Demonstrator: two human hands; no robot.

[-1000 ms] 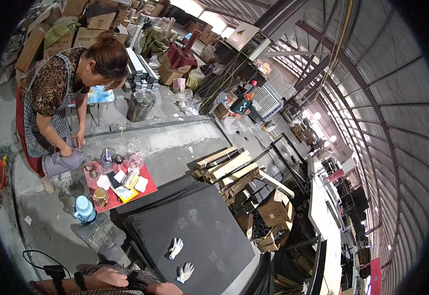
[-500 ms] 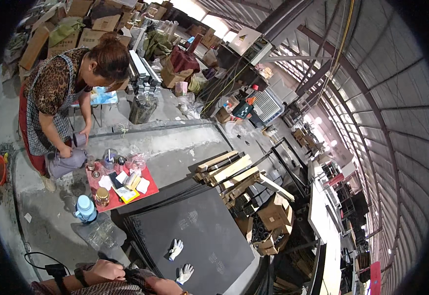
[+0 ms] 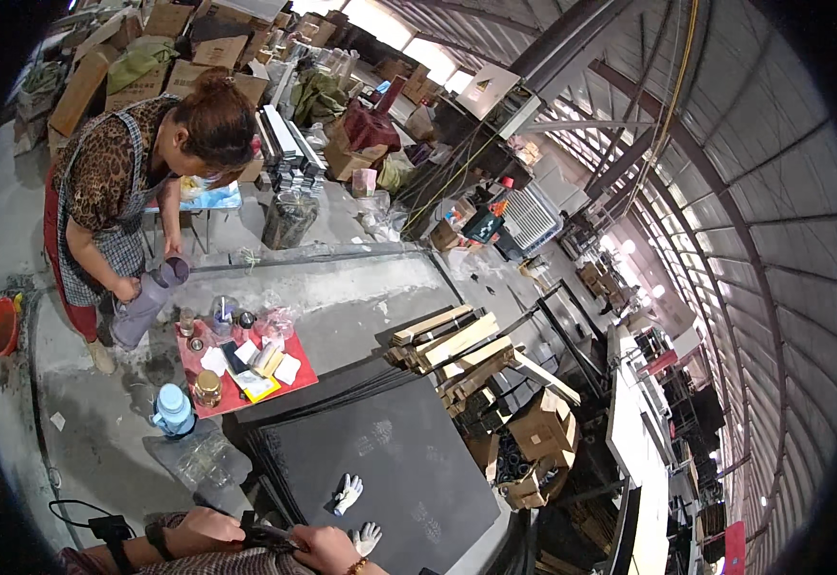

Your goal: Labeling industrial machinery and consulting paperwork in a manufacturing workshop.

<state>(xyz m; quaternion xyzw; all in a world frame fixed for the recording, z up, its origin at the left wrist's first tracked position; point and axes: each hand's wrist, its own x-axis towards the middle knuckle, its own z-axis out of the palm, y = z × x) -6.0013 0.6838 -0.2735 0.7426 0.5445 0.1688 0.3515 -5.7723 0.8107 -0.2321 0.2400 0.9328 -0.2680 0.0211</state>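
Note:
At the lower edge my left hand (image 3: 209, 528) is closed, its fingers against one end of a dark strap (image 3: 267, 538) in front of my checked clothing. My right hand (image 3: 326, 549), a beaded bracelet at its wrist, closes on the other end of that strap. Exactly what the fingers pinch there is partly hidden. Just beyond my hands, a white work glove (image 3: 348, 494) and a second white glove (image 3: 367, 539) lie apart on a stack of black sheets (image 3: 390, 460).
Another person (image 3: 116, 211) bends at the left, holding a purple-grey item. A red board (image 3: 294, 377) carries jars and papers, beside a light-blue flask (image 3: 172, 410). Wooden strips (image 3: 462, 335) and an opened carton (image 3: 543, 431) stand beyond the sheets.
My right hand has come further into view and now grips the strap, which shows between both hands. The other person has tipped the purple-grey item more upright. The view has shifted slightly.

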